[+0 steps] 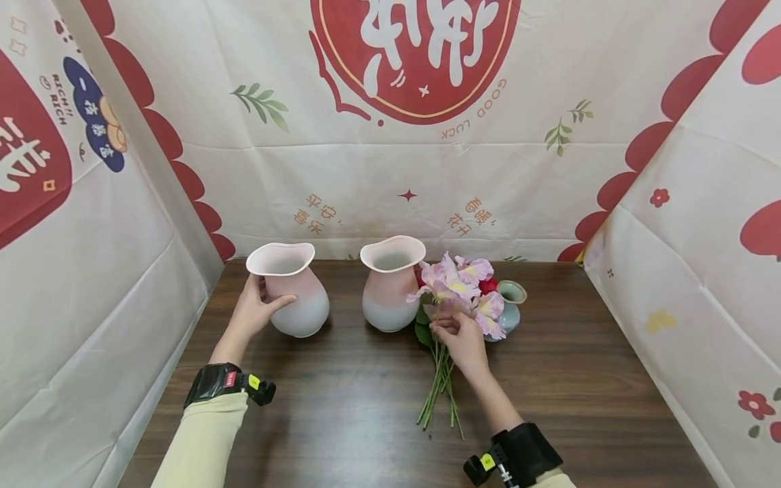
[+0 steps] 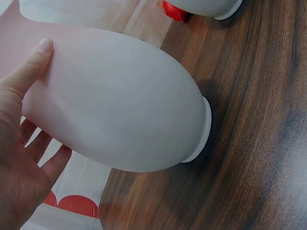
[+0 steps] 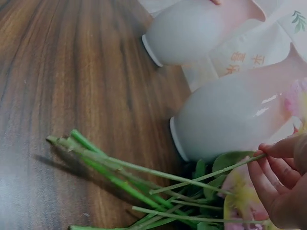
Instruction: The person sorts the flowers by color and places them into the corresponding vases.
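At the left, my left hand [image 1: 249, 313] holds a pink-to-white vase [image 1: 302, 308] with a wavy rim. In the left wrist view, the thumb lies along that vase's side [image 2: 129, 100] and the other fingers reach round behind it. My right hand [image 1: 465, 342] pinches a thin green flower stem [image 3: 208, 176] between thumb and fingertips. Around that hand are pink-purple artificial flowers [image 1: 454, 279] with yellow centers. Several other green stems [image 1: 436, 396] spread toward the front of the table, beneath the pinched one in the right wrist view.
A second matching vase [image 1: 390, 301] stands between the hands, just left of the flowers. Behind the flowers to the right is a small blue-green vase [image 1: 511, 313], with a red flower [image 1: 488, 285] beside it. Printed cloth [image 1: 396, 169] encloses the wooden table [image 1: 354, 407] on three sides.
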